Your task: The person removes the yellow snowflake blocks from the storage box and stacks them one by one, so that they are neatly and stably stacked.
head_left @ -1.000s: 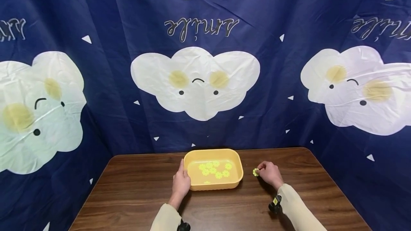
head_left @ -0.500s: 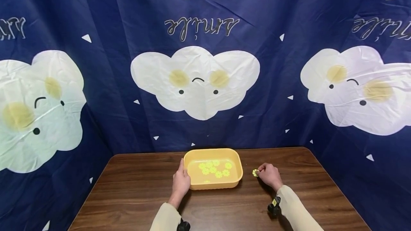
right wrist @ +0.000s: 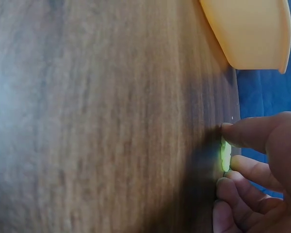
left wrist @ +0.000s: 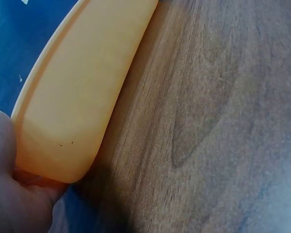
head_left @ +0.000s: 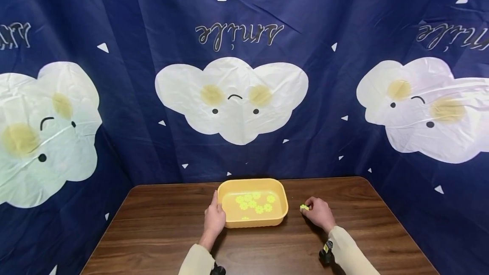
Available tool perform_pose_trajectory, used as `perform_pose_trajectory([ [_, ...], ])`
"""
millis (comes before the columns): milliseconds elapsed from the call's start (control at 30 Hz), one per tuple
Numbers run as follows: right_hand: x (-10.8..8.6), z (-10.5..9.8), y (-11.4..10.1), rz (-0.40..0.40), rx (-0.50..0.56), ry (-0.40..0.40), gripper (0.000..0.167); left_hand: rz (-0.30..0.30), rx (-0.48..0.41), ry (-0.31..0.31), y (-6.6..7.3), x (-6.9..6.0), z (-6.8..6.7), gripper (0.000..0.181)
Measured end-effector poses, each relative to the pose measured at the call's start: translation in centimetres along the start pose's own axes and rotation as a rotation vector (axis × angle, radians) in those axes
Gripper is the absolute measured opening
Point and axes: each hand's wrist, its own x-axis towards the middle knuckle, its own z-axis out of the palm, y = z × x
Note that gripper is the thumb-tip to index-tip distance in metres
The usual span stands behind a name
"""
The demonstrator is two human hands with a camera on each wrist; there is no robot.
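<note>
A yellow plastic basin [head_left: 254, 223] stands on the wooden table, with several bright yellow-green flower-shaped pieces [head_left: 259, 209] lying on its bottom. My left hand [head_left: 214, 217] grips the basin's left end, the thumb at the rim; in the left wrist view the other fingers are partly hidden by the basin wall [left wrist: 82, 97]. To the right of the basin, my right hand [head_left: 320, 213] pinches one yellow-green flower piece [head_left: 304, 207] low over the table. The right wrist view has this piece [right wrist: 226, 156] edge-on between thumb and fingers.
The brown wooden table [head_left: 160, 228] ends at a dark blue curtain [head_left: 133, 147] printed with white clouds, which hangs behind and on both sides. Black wrist cameras [head_left: 326, 253] sit on the forearms.
The flower piece in my right hand has tipped from facing the head camera to a more slanted angle. The right fingers have shifted slightly; the left hand and basin stay in place.
</note>
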Motion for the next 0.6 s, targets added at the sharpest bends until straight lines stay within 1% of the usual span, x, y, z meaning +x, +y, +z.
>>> perform_pose_trajectory([
  [67, 0.05, 0.09, -0.05, -0.016, -0.007, 0.005, 0.024, -0.005, -0.005, -0.001, -0.03, 0.05, -0.04, 0.055],
  [400, 0.03, 0.02, 0.09, -0.005, -0.024, -0.006, 0.025, -0.012, -0.021, -0.003, -0.10, -0.02, 0.08, 0.055],
  [600, -0.05, 0.08, 0.02, -0.007, -0.026, -0.008, 0.025, -0.010, -0.013, 0.003, -0.21, -0.13, 0.10, 0.055],
])
